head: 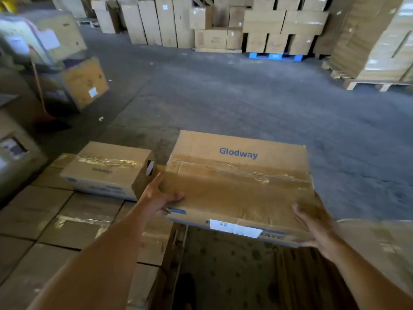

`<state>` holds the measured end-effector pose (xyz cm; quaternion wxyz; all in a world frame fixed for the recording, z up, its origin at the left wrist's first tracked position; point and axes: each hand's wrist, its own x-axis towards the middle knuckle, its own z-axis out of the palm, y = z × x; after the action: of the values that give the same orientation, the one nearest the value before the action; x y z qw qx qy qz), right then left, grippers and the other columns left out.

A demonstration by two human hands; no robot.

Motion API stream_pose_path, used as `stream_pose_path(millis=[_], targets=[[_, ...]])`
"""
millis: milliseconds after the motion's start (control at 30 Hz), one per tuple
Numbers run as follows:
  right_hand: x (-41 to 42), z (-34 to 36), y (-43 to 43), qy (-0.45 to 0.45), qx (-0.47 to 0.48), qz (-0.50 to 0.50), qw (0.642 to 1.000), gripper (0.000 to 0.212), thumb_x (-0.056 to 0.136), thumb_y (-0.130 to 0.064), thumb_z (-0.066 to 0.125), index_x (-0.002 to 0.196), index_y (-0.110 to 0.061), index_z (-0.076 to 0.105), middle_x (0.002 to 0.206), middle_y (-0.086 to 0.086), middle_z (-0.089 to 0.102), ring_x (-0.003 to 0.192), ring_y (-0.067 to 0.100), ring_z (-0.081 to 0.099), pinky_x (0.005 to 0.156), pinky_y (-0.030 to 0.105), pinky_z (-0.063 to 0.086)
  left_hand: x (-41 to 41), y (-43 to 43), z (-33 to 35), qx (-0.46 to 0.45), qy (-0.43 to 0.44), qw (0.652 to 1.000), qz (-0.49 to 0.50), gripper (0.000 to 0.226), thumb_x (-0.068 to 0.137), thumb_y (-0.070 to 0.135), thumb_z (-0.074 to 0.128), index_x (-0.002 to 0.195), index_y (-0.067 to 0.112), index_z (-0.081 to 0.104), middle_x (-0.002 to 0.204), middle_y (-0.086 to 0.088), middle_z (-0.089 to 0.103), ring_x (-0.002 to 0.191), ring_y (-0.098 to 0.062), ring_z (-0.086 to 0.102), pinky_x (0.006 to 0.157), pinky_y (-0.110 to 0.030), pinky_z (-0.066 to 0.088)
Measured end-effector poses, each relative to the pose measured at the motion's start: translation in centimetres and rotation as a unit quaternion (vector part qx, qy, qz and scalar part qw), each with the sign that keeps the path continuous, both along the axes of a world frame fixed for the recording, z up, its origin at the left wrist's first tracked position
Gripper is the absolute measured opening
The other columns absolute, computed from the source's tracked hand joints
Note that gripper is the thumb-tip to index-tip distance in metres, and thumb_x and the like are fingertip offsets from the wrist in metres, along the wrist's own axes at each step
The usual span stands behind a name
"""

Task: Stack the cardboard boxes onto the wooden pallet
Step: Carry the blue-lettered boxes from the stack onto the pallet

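- The person holds a brown box (239,182) up in the air with both hands. One hand is on each side, so the box stays flat and does not tip.
- The left hand (159,198) grips the near left corner, with the thumb on top and the fingers down the side.
- The right hand (317,227) grips the near right corner, with the thumb on top and the fingers curled under.
- The box hangs just beside a stack of boxes (67,222) on the left. It is next to a small box (105,168) that sits on top of the stack.
- I think the box will go down beside the small one, to fill that row.
- The pallet under the stack is hidden, so I cannot tell what it is made of.
- Blue letters on top of the box say "Glodway".
- Shiny tape (234,173) runs across the lid to keep it shut.
- A white sticker (234,229) is on the front, but it is too blurry to read.
- The small box has dark writing too, and that is also too blurry to read.
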<state>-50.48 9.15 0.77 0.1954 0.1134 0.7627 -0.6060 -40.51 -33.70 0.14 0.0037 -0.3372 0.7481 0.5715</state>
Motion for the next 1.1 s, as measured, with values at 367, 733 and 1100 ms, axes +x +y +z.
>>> stream_pose_path(millis=[367, 733, 1100], targets=[[-11.8, -11.1, -18.5, -0.088, 0.086, -0.029, 0.992, 0.089, 0.067, -0.058, 0.079, 0.139, -0.062, 0.028, 0.152, -0.003, 0.036, 0.133, 0.040, 0.045, 0.068, 0.064, 0.058, -12.1, -16.6, -12.4, 0.041, -0.072, 0.996, 0.034, 0.108, 0.048, 0.039, 0.094, 0.144, 0.041, 0.044, 0.130, 0.003, 0.050, 0.114, -0.034, 0.061, 0.068, -0.049, 0.063], [-19.6, -21.6, -31.6, -0.137, 0.084, 0.014, 0.987, 0.089, 0.062, -0.062, 0.083, 0.138, -0.060, 0.035, 0.148, -0.013, 0.043, 0.130, 0.027, 0.048, 0.065, 0.061, 0.057, -17.0, -28.3, -24.9, -0.003, -0.092, 0.990, 0.109, 0.094, 0.063, 0.030, 0.093, 0.143, 0.031, 0.044, 0.136, 0.000, 0.050, 0.104, -0.028, 0.063, 0.063, -0.042, 0.061], [-19.8, -26.2, -37.6, -0.145, 0.069, 0.014, 0.987, 0.087, 0.073, -0.056, 0.082, 0.142, -0.058, 0.030, 0.145, -0.020, 0.045, 0.133, 0.027, 0.048, 0.081, 0.080, 0.044, -15.8, -34.5, -30.1, -0.082, -0.129, 0.984, 0.096, 0.104, 0.055, 0.051, 0.091, 0.146, 0.033, 0.045, 0.143, -0.008, 0.050, 0.125, -0.031, 0.054, 0.104, -0.048, 0.048]])
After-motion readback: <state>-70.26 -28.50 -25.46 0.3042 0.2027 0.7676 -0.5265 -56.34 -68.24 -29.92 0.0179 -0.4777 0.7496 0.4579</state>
